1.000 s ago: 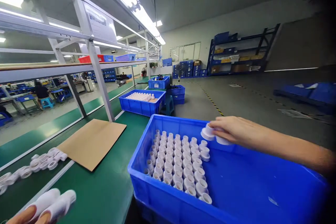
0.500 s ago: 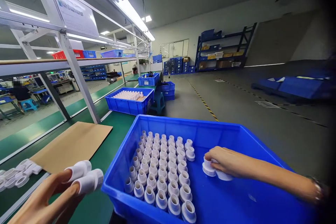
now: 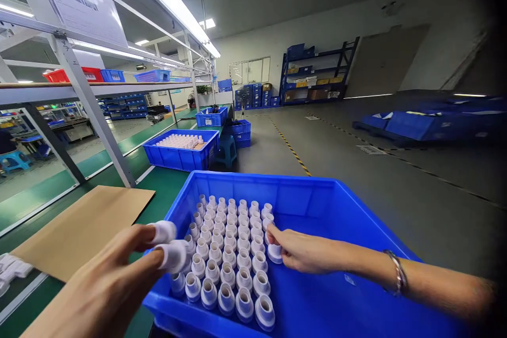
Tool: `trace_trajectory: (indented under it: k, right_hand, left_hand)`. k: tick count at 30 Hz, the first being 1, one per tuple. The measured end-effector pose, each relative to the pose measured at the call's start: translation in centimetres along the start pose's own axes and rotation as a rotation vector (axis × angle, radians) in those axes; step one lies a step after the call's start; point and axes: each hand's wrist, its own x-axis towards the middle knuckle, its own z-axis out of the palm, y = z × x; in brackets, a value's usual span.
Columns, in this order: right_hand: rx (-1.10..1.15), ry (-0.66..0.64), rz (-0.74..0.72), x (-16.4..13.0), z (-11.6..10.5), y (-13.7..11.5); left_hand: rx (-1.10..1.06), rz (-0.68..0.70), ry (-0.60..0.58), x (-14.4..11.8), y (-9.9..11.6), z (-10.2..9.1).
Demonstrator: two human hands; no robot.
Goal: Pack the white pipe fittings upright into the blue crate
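A large blue plastic crate (image 3: 309,195) holds rows of white stepped plastic pipe fittings (image 3: 227,274), standing upright with their narrow ends up, on its left side. My right hand (image 3: 303,251) reaches into the crate, fingers closed on a white fitting (image 3: 274,254) at the right edge of the rows. Over the crate's left rim, my left hand (image 3: 99,274) carries two more white fittings (image 3: 174,256) at its fingertips, lying sideways. How far the fingers go into or around those two is hard to make out.
A brown cardboard sheet (image 3: 87,227) lies on the green bench (image 3: 164,185), with loose white rings (image 3: 11,272) at its near left. Farther along stands another blue crate (image 3: 178,156) of white parts. A metal frame post (image 3: 93,111) rises beside the cardboard.
My right hand has moved left to the edge of the rows; a fitting stands there in its fingers. My left hand has come right, over the crate's rim, with its two fittings.
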Motion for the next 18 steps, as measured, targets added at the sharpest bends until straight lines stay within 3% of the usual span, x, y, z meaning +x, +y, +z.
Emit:
trace_trajectory:
  k: [2,4,9,13,15,18]
  right_hand:
    - [-0.005,-0.005,-0.017,-0.2,-0.1,-0.2]
    - [-0.015,0.028,-0.039,-0.7,-0.6,-0.2]
    - [-0.134,0.101,0.050,-3.3,-2.4,1.0]
    - [-0.355,-0.079,0.155,-4.4,-1.7,1.4]
    - [-0.443,-0.214,0.156,-4.0,-0.9,0.8]
    - [-0.468,-0.386,0.213,-2.3,0.4,-0.6]
  left_hand:
    - [-0.022,0.171,-0.123,3.3,1.6,1.2]
    - [-0.095,0.290,-0.328,6.4,3.2,3.4]
    - [-0.091,0.699,-0.668,12.1,7.2,12.1]
    - [0.014,0.777,-0.832,13.3,8.8,18.0]
    - [0.061,0.770,-0.887,13.0,8.9,19.3]
    - [0.075,0.702,-0.998,12.6,8.4,19.5]
